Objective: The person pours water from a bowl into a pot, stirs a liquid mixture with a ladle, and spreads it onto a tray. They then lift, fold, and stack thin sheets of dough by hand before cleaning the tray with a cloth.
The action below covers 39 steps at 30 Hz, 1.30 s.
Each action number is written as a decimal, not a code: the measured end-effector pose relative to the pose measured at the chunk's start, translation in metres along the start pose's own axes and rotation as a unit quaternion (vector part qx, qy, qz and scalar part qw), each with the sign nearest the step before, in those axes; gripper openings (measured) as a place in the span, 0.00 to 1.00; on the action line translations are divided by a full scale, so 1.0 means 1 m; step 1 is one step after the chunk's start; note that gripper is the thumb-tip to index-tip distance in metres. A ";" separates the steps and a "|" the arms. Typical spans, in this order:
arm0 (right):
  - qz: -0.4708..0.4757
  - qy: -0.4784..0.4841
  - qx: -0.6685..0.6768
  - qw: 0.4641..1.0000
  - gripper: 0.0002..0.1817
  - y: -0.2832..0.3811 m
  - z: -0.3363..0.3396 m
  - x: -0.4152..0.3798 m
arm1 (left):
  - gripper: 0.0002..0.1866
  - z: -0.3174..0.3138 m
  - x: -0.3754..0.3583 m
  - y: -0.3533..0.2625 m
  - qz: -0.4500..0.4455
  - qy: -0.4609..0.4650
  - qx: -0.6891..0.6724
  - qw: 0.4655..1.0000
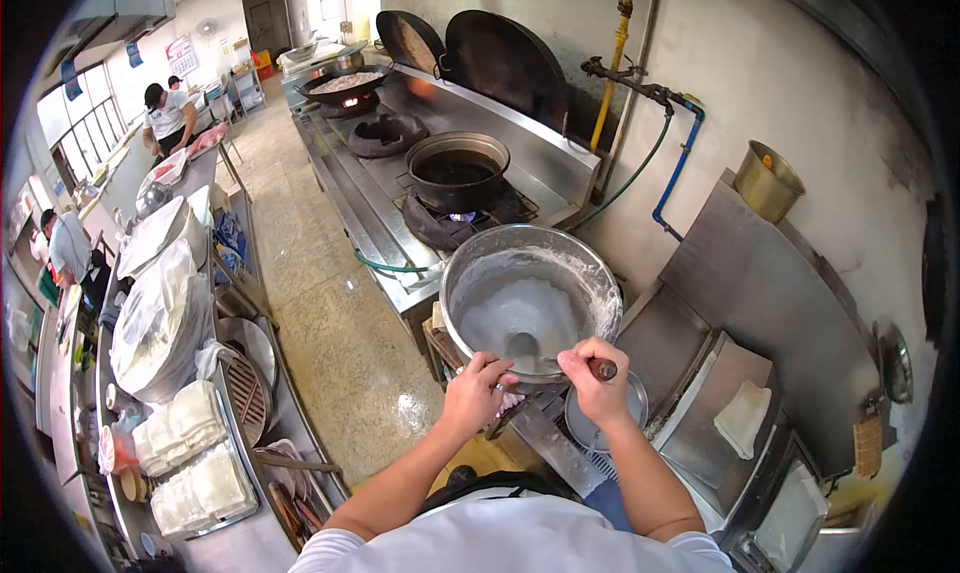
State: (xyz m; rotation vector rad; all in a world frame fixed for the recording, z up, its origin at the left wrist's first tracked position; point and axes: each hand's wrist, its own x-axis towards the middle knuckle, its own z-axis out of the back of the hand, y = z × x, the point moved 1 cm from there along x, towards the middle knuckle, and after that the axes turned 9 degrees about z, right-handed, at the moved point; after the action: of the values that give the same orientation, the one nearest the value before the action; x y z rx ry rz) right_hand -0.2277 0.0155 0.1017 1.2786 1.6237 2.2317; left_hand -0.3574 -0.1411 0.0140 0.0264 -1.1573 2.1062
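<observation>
A large steel bowl (458, 303) stands in front of me, with white paste or batter (530, 308) in it and white smears up its inner wall. My left hand (477, 391) is closed on the near rim, fingers curled over the edge; a ring shows on one finger. At the near right side of the bowl, my right hand (598, 383) is wrapped round the brown wooden handle (603, 369) of a ladle. The ladle's rounded grey head (521, 346) dips into the white mix near the front wall.
Beyond the bowl, a dark pot of liquid (457, 168) sits over a lit burner. Farther back, a wok (345, 85) stands over flame. A shelf at left holds wrapped white blocks (205, 483) and a plastic-covered tub (160, 323). A person (168, 118) works far left.
</observation>
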 end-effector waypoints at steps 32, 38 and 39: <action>0.061 -0.010 0.014 0.998 0.13 -0.027 -0.003 0.001 | 0.11 -0.002 0.000 0.000 0.015 0.009 0.012 1.000; 0.103 0.070 -0.089 0.988 0.15 -0.049 0.003 -0.010 | 0.11 0.005 0.000 -0.004 0.025 0.014 0.024 0.999; 0.079 0.085 -0.107 0.987 0.15 -0.029 0.004 -0.004 | 0.11 0.005 0.000 -0.004 0.025 0.015 0.026 0.999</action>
State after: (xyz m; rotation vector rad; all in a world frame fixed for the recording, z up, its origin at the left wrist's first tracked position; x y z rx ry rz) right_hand -0.2332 0.0287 0.0759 1.2289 1.3233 2.5928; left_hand -0.3565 -0.1430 0.0198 -0.0105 -1.0942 2.1733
